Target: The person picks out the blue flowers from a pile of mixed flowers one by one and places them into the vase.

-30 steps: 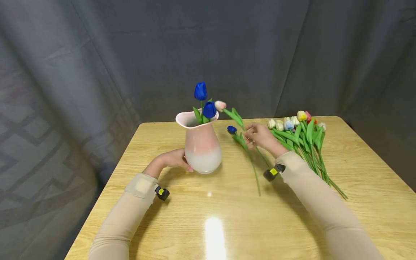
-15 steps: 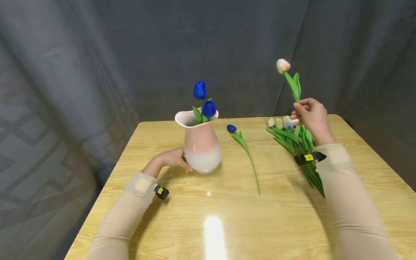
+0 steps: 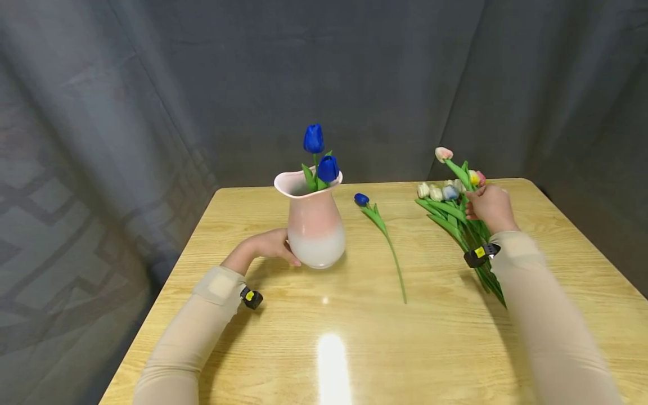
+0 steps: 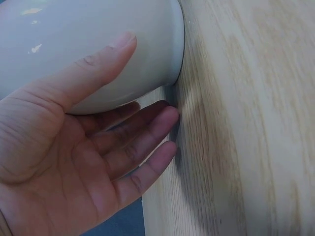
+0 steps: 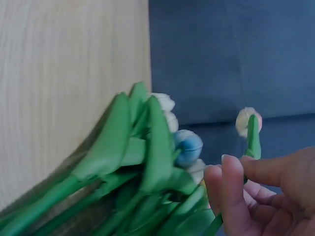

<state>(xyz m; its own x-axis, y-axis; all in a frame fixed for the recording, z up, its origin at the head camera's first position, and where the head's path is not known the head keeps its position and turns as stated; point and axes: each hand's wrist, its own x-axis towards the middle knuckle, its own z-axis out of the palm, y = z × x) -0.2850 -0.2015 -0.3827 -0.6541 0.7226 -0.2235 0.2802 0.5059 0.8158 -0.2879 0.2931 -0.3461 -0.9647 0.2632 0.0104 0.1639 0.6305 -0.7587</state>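
Observation:
At the lower left of a pink-and-white vase (image 3: pixel 316 230), my left hand (image 3: pixel 273 245) rests with its thumb (image 4: pixel 106 64) laid along the glossy wall. Its other fingers are loosely bent, partly behind the vase. Two blue tulips (image 3: pixel 314 139) stand in the vase. Between thumb and fingers, my right hand (image 3: pixel 491 208) pinches the stem of a pale pink tulip (image 3: pixel 444 154), its head raised above the pile of tulips (image 3: pixel 450 216). In the right wrist view the pink tulip's head (image 5: pixel 247 122) shows past the thumb. My right hand and sleeve hide part of the pile.
A single blue tulip (image 3: pixel 361 199) lies on the wooden table (image 3: pixel 283 337) between the vase and the pile, its stem pointing toward me. White, light blue (image 5: pixel 188 147) and yellow heads show in the pile. A grey curtain (image 3: pixel 324 67) hangs behind the table.
My right hand carried the pink tulip from beside the vase rightward and up, then lowered it over the pile. The left hand and the vase stayed in place.

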